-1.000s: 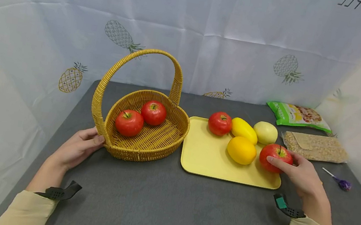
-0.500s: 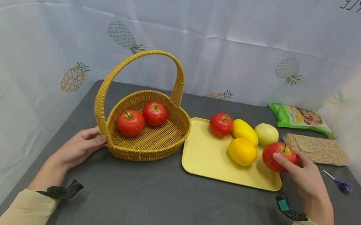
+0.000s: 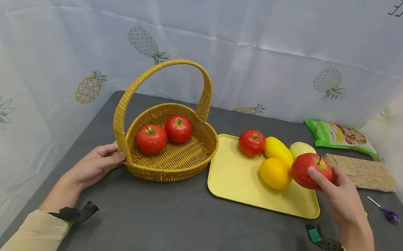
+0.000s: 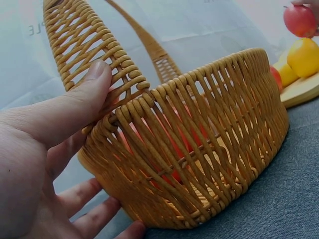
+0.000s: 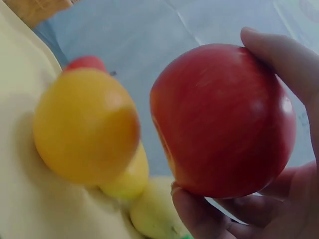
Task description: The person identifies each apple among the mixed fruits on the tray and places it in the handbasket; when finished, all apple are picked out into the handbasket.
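Grasping the round, glossy red apple [image 5: 222,119] between thumb and fingers of the right hand [image 3: 345,199], above the rectangular yellow tray [image 3: 232,179]; with the left hand [image 3: 95,164], holding the golden-brown woven basket [image 3: 161,175] containing 2 other round apples [image 3: 151,140].

At left stands the basket [image 3: 161,176], two apples [image 3: 151,139] in it, the left hand [image 3: 93,166] against its left side. Right of it lies the tray [image 3: 232,183] — a third apple [image 3: 251,142] on it, three more fruits [image 3: 275,173] right of that — and, at its right end, a fourth apple [image 5: 222,122] in the right hand [image 3: 345,202]. Farther right, a packet [image 3: 371,175] lies before a bag [image 3: 341,137] and behind a lollipop [image 3: 392,217].
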`<state>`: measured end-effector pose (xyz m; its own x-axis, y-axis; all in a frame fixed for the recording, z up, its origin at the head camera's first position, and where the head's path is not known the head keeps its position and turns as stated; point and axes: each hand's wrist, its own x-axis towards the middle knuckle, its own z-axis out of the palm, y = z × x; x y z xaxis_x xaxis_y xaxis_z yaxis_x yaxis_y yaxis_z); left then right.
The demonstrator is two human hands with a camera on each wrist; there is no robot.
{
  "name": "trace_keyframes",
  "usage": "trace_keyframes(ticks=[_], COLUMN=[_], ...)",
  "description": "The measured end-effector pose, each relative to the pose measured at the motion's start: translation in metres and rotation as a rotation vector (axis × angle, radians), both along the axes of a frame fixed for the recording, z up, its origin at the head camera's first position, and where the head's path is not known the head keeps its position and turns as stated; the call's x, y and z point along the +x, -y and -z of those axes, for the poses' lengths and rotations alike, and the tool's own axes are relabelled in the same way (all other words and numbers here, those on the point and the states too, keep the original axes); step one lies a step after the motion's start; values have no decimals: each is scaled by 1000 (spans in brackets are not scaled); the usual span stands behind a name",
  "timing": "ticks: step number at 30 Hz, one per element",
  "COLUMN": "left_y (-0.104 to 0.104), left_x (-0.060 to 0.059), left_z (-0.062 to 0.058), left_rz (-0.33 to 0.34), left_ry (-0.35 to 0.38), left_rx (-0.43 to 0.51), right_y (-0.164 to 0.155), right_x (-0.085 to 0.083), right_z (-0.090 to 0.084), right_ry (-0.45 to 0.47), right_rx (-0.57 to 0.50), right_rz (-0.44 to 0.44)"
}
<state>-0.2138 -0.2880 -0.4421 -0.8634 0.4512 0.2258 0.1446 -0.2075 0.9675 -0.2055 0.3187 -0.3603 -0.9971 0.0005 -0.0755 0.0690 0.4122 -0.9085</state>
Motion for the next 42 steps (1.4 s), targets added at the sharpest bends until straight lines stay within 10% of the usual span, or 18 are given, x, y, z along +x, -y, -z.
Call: trace_keyframes(ticks=[19, 42], left_y=[-3, 1], left_x=[1, 4], left_z=[1, 1], left_rz=[-5, 25], left_ry=[-10, -25], left_rx=[23, 19], right_y=[89, 158], right_x=[2, -15], right_z=[-18, -21], right_ry=[-6, 85], right_rx=[118, -92], right_rz=[-162, -252])
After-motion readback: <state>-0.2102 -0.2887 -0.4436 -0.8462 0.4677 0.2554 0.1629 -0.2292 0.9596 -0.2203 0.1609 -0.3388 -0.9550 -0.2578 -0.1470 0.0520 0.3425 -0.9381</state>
